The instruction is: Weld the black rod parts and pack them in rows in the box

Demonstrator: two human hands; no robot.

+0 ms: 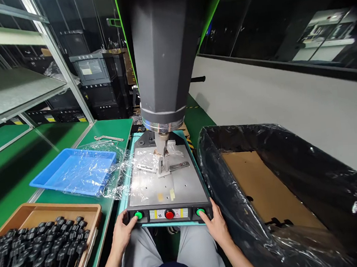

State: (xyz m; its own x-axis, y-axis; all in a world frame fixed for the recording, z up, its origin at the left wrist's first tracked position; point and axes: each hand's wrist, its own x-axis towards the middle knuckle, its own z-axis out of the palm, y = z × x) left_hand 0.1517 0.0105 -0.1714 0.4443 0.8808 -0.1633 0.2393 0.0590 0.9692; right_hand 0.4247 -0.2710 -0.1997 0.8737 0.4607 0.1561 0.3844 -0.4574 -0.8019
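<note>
My left hand (123,230) grips the left end of the machine's front control panel (146,216), its thumb at a green button (138,215). At the opposite end, my right hand (218,224) wraps the panel's corner, with its thumb touching another green button (200,212). Between them sits a red button (169,214). Behind the panel lies a metal base plate (159,191). A metal tool tip (161,148) under the dark machine head (161,59) comes down onto a small fixture (179,166). Any workpiece under the tip is hard to make out.
To the left, a brown tray (87,208) holds many black ribbed-shaft parts (47,249). Beyond it are a blue tray (47,175) with clear plastic film and a wrench (109,138). A black-lined bin (216,172) with cardboard and a few black parts stands to the right.
</note>
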